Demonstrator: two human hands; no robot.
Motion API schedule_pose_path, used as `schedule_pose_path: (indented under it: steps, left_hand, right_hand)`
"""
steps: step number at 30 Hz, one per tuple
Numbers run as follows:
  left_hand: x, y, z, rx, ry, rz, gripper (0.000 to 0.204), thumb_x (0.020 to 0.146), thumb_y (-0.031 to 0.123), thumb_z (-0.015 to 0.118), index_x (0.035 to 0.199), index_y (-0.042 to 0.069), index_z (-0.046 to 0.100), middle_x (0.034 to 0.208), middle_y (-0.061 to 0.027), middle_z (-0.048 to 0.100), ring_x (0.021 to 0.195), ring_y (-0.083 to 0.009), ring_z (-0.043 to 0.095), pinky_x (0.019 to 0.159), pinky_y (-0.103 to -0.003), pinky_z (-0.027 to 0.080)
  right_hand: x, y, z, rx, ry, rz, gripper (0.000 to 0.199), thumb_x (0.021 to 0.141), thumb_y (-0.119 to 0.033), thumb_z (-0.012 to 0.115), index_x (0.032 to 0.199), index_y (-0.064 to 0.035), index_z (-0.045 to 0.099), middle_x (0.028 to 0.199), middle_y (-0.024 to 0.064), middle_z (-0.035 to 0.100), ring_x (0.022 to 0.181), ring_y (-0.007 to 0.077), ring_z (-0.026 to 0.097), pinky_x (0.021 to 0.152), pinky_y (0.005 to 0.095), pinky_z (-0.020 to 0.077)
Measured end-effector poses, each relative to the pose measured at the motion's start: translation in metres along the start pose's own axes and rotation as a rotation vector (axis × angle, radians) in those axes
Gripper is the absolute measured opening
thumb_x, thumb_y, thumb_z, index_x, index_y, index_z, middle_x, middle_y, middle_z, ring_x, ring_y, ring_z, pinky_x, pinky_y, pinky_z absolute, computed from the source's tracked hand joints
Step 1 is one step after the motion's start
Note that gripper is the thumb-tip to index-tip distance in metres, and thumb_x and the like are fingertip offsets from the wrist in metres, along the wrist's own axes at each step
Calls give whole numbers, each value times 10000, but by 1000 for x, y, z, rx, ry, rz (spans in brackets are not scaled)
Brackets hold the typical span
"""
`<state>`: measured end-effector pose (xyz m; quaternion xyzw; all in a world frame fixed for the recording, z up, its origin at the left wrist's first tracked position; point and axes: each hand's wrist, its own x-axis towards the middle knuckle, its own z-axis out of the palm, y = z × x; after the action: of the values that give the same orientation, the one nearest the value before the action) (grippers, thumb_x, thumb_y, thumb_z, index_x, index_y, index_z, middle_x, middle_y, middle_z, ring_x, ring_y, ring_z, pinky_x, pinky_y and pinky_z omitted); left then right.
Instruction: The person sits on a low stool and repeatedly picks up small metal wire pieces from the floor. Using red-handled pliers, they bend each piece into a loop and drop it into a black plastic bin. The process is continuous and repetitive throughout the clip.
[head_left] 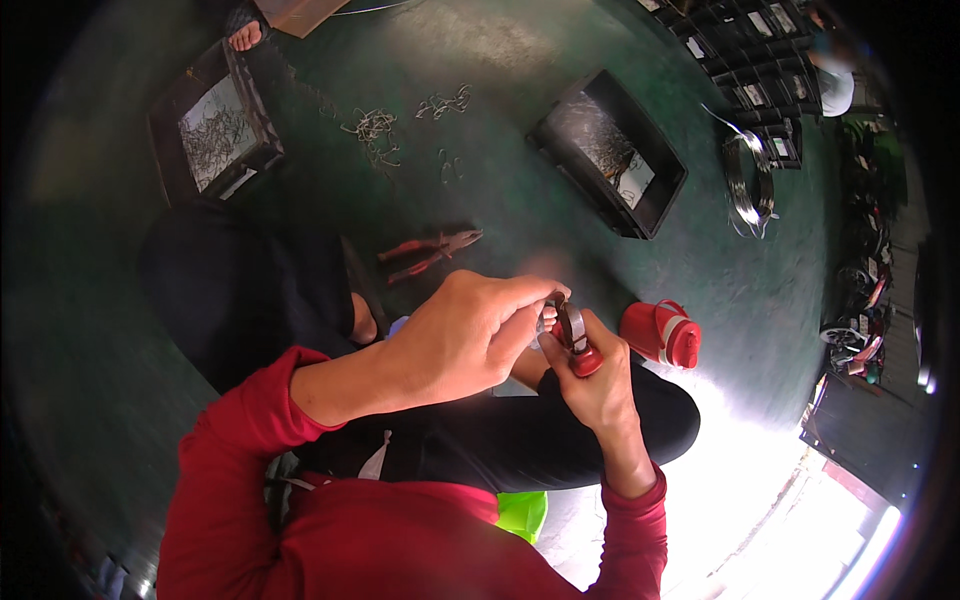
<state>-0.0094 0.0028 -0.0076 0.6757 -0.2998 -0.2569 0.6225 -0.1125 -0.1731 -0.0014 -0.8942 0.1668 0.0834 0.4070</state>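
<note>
My right hand [598, 378] grips a red-handled tool [577, 342] with dark metal jaws, held upright above my knees. My left hand [470, 335] reaches across and pinches at the top of the tool's jaws with its fingertips; what lies between the fingers is too small to tell. Both red sleeves come in from the lower edge, over dark trousers. A pair of red-handled pliers [432, 250] lies on the green floor just beyond my hands.
A black tray [660, 190] with bent wire pieces stands ahead right, another black tray [172, 120] of wire pieces ahead left. Loose wire bits [375, 128] litter the floor between them. A wire coil [750, 182] lies at right, a red jug [662, 332] near my right knee. Someone's foot [245, 35] shows at top left.
</note>
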Motion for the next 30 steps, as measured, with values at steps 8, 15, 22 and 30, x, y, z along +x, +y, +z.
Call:
schedule_pose_path:
  steps: [8, 15, 22, 30]
  left_hand:
    - [-3, -9, 10, 16, 139, 82, 254, 890, -53, 523, 1123, -43, 624, 611, -60, 520, 501, -63, 475, 454, -242, 383]
    - [-5, -11, 18, 0, 224, 65, 264, 886, -68, 518, 1132, -48, 611, 637, -67, 546, 503, -59, 504, 454, -240, 391]
    - [-7, -12, 23, 8, 262, 50, 261, 908, -45, 511, 1150, -37, 610, 635, -60, 565, 512, -69, 527, 465, -249, 404]
    - [10, -20, 6, 28, 196, -62, 215, 990, 75, 488, 1136, -9, 620, 734, -62, 666, 622, -73, 610, 558, -218, 473]
  right_hand:
    - [8, 1, 7, -69, 33, 26, 228, 798, -120, 738, 857, -3, 551, 761, 167, 609, 654, 337, 621, 600, 370, 479]
    - [10, 2, 17, -62, 110, 45, 220, 788, -104, 735, 876, -10, 556, 808, 168, 620, 711, 360, 637, 629, 395, 485]
    - [12, 6, 32, -51, 223, 44, 212, 782, -101, 731, 877, -13, 562, 812, 165, 616, 740, 366, 636, 651, 405, 489]
    - [10, -1, 7, 21, 79, -15, 253, 883, -128, 688, 1037, -11, 525, 756, 69, 610, 647, 156, 576, 623, 293, 468]
